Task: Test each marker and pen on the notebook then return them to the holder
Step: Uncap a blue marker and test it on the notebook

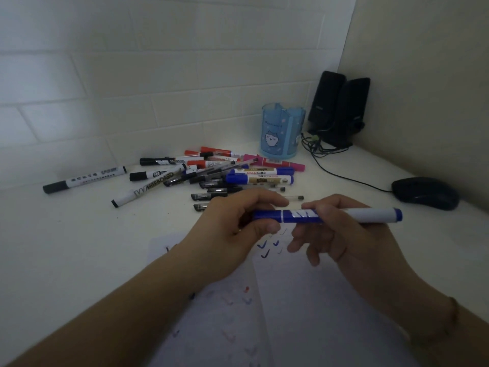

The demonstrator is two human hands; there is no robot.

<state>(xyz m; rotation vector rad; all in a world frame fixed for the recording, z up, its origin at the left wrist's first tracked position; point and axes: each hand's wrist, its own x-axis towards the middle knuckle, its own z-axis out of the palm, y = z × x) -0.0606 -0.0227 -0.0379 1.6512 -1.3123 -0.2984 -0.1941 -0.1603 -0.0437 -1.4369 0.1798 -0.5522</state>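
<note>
Head camera, white desk in a tiled corner: I see both hands meet over the open notebook on one blue whiteboard marker, held level and crosswise above the page. The left hand is curled round the marker's capped end, thumb underneath and fingers over the top; the right hand pinches the barrel at its blue band, thumb and forefinger closed on it, the remaining fingers loosely spread below. The white barrel and blue tail cap stick out toward 3 o'clock of the right hand.

On the notebook, just under the marker, sit several small blue tick marks; fainter reddish and purple ticks run down the nearer page (too dim for me to count).

At 12 o'clock from the hands lies a loose heap of markers and pens on the desk: black, red, pink and blue markers, with dark gel pens nearest the hands. One black-capped marker lies apart at 10 o'clock.

The blue translucent holder, printed with a cartoon face, stands upright at 1 o'clock beyond the heap. Beside it at 2 o'clock stand two black speakers, and a black mouse rests at 3 o'clock, its cable trailing back toward them.
</note>
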